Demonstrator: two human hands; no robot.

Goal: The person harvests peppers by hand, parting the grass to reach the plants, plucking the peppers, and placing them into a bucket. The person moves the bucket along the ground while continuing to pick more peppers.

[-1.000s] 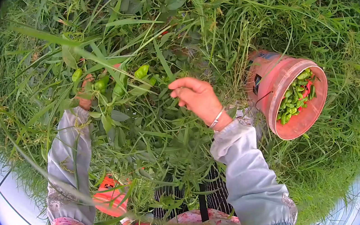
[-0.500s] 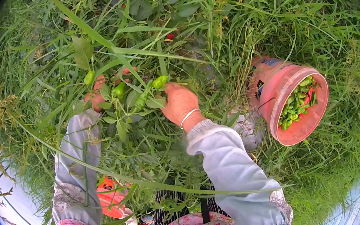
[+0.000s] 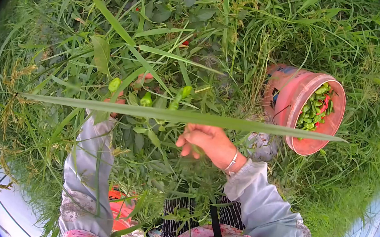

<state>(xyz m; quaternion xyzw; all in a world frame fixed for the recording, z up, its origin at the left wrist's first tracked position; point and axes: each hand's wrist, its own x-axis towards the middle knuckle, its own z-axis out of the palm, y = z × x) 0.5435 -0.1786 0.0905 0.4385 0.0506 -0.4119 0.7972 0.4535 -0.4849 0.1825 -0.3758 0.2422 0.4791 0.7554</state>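
Near centre of the frame, just below a long grass blade (image 3: 176,116): right hand (image 3: 208,144), fingers curled, silver bangle (image 3: 233,160) at the wrist. Just drawn back from the green peppers (image 3: 146,99), now apart from them. Grip: nothing seen between the fingers, cannot tell if closed on something small. At left-centre, behind leaves and the blade: left hand (image 3: 119,100), mostly hidden, beside the peppers; cannot tell whether clamped on a stem. Blade now right across the frame, cutting the view of both hands and the lower ends of the peppers. Probably no pull on the plant from the right hand at this point.

Peppers at left-centre, among leaves. More, green and red, inside the pink bucket (image 3: 293,96) at right, tipped on its side. Blue and dark markings on its wall, unreadable. At lower left, orange bucket (image 3: 123,210) with dark print, also unreadable.
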